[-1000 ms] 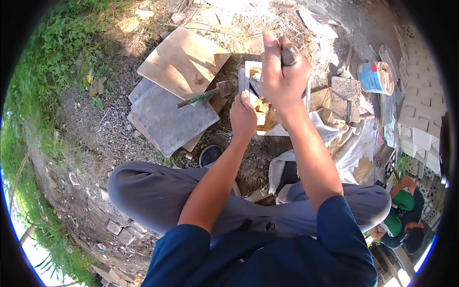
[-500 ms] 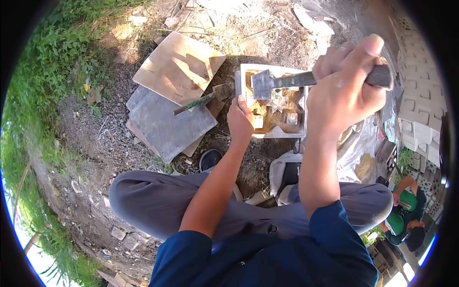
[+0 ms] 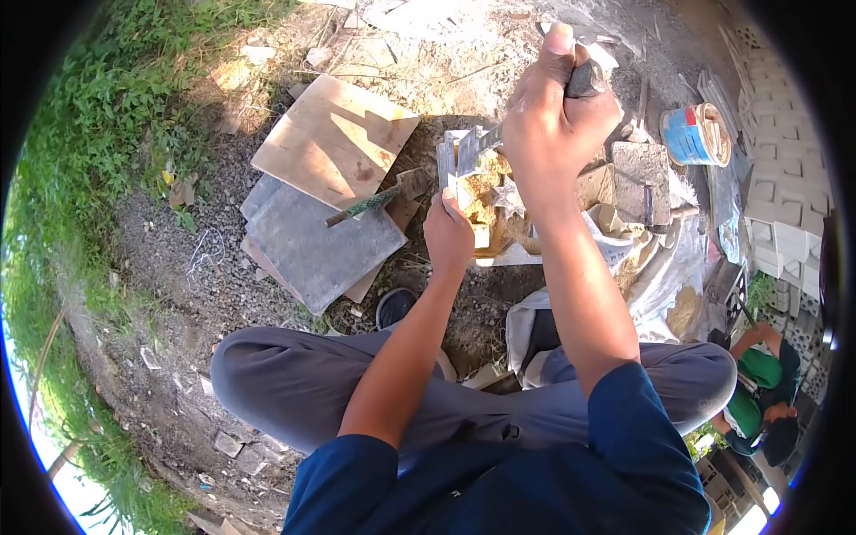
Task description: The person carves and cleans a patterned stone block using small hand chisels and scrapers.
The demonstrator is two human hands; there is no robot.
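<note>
My right hand (image 3: 557, 134) is closed round the dark handle of a metal tool (image 3: 469, 152), whose flat head is at the upper left rim of a mould frame (image 3: 513, 259). Sandy material (image 3: 481, 196) and star-shaped pieces (image 3: 509, 198) lie inside the frame, partly hidden by my right hand and forearm. At the frame's left side, my left hand (image 3: 448, 234) grips its edge, with the thumb on top.
A wooden board (image 3: 330, 134) and a grey slab (image 3: 325, 245) overlap on the left, with a green-handled tool (image 3: 374, 201) beside them. At right are a blue bucket (image 3: 691, 135), stacked blocks (image 3: 776, 178) and another person (image 3: 758, 392).
My right hand has moved left and away from my body, bringing the tool's head to the frame's left rim. My left hand stays at the frame's edge.
</note>
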